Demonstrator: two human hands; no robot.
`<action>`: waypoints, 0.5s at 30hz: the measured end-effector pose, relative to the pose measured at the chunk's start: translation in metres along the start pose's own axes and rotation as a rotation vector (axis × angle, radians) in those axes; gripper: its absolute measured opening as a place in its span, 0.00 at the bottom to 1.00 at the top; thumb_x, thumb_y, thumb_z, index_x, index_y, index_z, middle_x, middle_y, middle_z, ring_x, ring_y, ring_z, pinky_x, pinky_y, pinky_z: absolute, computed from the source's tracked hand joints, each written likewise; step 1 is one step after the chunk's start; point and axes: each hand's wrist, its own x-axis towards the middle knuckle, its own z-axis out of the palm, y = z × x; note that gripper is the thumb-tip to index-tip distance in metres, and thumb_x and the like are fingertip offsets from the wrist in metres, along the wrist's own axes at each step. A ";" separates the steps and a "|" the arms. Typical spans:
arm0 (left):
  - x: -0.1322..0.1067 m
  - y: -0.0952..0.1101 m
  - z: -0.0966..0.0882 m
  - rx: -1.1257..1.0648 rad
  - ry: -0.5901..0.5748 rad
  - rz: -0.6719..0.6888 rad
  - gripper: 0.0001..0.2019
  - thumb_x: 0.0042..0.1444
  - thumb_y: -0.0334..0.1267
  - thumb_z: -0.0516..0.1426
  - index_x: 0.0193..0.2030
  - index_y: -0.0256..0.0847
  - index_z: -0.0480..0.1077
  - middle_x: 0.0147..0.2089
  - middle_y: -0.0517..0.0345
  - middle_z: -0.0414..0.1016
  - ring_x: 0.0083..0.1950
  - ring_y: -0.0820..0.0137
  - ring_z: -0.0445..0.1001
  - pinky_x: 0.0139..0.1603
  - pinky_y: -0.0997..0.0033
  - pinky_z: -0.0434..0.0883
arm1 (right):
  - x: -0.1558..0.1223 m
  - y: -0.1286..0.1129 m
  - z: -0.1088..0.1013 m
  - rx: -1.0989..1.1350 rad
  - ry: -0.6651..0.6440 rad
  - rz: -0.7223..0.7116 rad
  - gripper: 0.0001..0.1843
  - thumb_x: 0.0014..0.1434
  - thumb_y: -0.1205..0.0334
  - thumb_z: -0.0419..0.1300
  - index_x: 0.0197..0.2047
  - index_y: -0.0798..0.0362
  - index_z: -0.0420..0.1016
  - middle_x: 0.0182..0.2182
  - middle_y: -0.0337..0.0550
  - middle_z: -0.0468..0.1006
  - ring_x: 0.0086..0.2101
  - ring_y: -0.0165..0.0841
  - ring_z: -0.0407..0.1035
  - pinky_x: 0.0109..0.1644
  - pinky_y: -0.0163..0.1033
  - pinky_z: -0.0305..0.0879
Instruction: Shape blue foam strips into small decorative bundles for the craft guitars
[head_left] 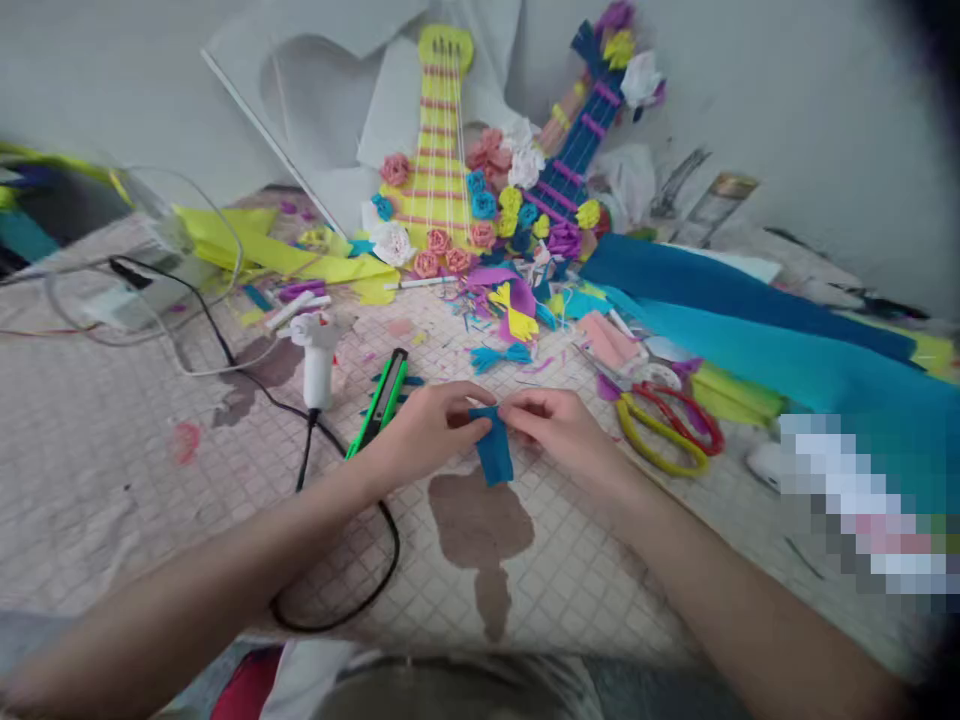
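Note:
My left hand (430, 425) and my right hand (556, 425) meet over the tiled floor mat (150, 470), both pinching the top edge of a small blue felt piece (493, 447) that hangs down between them. The fingers of both hands are closed on it. A green utility knife (381, 400) lies just left of my left hand. A white glue gun (316, 355) with a black cord (352, 600) stands further left. Scissors with red and yellow handles (667, 430) lie to the right of my right hand.
Two felt guitars, one yellow (439, 150) and one blue (581, 140), decorated with felt flowers, lean at the back. Blue felt sheets (750, 320) spread at the right, yellow felt (247, 245) at the left. Scraps (510, 310) litter the middle. A clear container (142, 250) sits at left.

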 end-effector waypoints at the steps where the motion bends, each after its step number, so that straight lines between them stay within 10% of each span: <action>1: 0.000 -0.001 -0.001 0.048 0.051 0.039 0.11 0.55 0.36 0.54 0.45 0.40 0.70 0.27 0.61 0.74 0.26 0.73 0.71 0.25 0.76 0.67 | 0.001 0.001 0.000 0.009 0.001 0.008 0.10 0.48 0.56 0.61 0.28 0.56 0.74 0.18 0.33 0.67 0.20 0.24 0.58 0.25 0.33 0.53; 8: -0.003 -0.010 -0.003 0.508 0.100 0.547 0.13 0.59 0.30 0.51 0.50 0.36 0.68 0.51 0.51 0.73 0.52 0.64 0.68 0.53 0.59 0.66 | 0.007 0.010 -0.001 -0.067 0.031 -0.020 0.10 0.49 0.57 0.60 0.27 0.56 0.74 0.19 0.37 0.71 0.20 0.25 0.62 0.25 0.33 0.57; 15: -0.002 -0.018 0.004 0.650 -0.004 0.579 0.10 0.61 0.34 0.50 0.43 0.37 0.72 0.47 0.54 0.75 0.49 0.63 0.70 0.48 0.59 0.67 | 0.010 0.013 -0.001 -0.444 0.203 -0.173 0.05 0.48 0.64 0.59 0.26 0.54 0.76 0.25 0.41 0.79 0.27 0.31 0.71 0.34 0.37 0.66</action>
